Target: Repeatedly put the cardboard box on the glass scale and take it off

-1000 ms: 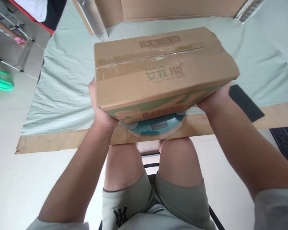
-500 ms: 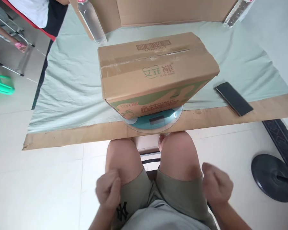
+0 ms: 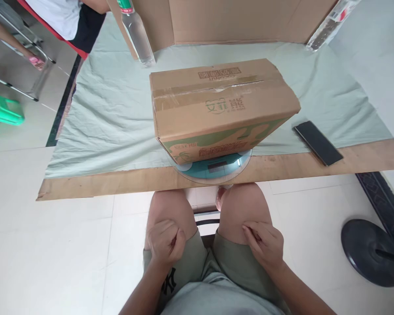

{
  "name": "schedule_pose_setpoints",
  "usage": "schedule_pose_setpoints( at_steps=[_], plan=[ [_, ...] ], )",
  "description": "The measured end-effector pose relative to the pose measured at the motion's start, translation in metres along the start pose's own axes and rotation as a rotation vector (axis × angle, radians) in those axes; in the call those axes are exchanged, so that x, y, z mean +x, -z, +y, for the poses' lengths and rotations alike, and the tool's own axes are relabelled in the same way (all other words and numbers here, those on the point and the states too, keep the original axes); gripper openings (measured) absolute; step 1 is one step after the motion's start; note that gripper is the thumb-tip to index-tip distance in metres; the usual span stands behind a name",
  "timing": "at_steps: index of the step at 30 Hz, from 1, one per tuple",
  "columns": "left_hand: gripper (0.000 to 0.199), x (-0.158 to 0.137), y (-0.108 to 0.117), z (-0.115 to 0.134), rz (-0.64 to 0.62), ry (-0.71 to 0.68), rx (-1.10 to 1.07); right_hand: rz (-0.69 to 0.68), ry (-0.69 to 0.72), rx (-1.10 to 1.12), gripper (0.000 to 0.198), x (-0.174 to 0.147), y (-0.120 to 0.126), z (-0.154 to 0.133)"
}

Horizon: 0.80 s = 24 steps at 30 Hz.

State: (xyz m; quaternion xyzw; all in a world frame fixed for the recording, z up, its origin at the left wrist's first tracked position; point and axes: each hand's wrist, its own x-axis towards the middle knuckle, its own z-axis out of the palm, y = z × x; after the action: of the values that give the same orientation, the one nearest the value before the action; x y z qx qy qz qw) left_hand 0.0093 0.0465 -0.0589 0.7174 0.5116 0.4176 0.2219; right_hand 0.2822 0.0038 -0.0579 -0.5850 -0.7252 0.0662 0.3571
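My left hand (image 3: 166,240) is curled into a loose fist over my left thigh, with nothing visible in it. Over the other thigh my right hand (image 3: 263,243) is likewise closed, its thumb and fingertips pressed together and no object showing. Ahead of both hands, apart from them, a taped cardboard carton (image 3: 223,107) with green and brown coconut printing rests on a round glass scale (image 3: 216,168). Part of the scale's front edge shows, with its dark display; the carton hides the rest.
A black phone (image 3: 318,143) lies on the cloth-covered table (image 3: 108,144) at the right. Behind the carton stand a clear bottle (image 3: 138,39) and a cardboard panel (image 3: 236,22). A green stool (image 3: 3,111) and another person's arm (image 3: 9,37) are at left. A black round base (image 3: 364,251) stands right.
Both my hands have come inward over my thighs, staying closed. The view has shifted slightly; the carton and scale keep their place on the table.
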Motion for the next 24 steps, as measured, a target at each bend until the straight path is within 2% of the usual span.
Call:
schedule_pose_setpoints(
  at_steps=[7,10,12,15,16,17,19,20,22,24],
  plan=[
    [0.040,0.004,0.003,0.004,-0.017,0.039,-0.016,0.010,-0.061,0.086,0.013,-0.001,0.000,-0.003],
    [0.041,0.010,0.012,0.003,-0.023,0.101,-0.051,-0.044,-0.165,0.139,0.014,0.003,0.007,0.000],
    [0.040,0.023,0.020,-0.003,0.043,0.202,-0.082,-0.061,-0.278,0.167,0.014,0.016,0.013,0.010],
    [0.024,0.064,0.030,-0.015,0.189,0.253,-0.186,0.032,-0.402,0.250,0.018,0.057,0.015,0.035],
    [0.017,0.082,0.031,-0.017,0.209,0.229,-0.263,0.081,-0.411,0.307,0.027,0.077,0.014,0.044],
    [0.023,0.102,0.030,-0.019,0.205,0.202,-0.361,0.123,-0.406,0.374,0.038,0.098,0.012,0.052],
    [0.051,0.141,0.025,-0.018,0.136,0.181,-0.577,0.164,-0.368,0.522,0.059,0.143,0.008,0.064],
    [0.058,0.158,0.021,-0.015,0.091,0.178,-0.671,0.153,-0.343,0.591,0.066,0.163,0.005,0.066],
    [0.059,0.182,0.011,-0.006,0.007,0.164,-0.814,0.084,-0.296,0.703,0.070,0.196,0.001,0.066],
    [0.055,0.192,0.003,0.003,-0.028,0.141,-0.918,0.019,-0.260,0.782,0.065,0.213,-0.002,0.061]
  ],
)
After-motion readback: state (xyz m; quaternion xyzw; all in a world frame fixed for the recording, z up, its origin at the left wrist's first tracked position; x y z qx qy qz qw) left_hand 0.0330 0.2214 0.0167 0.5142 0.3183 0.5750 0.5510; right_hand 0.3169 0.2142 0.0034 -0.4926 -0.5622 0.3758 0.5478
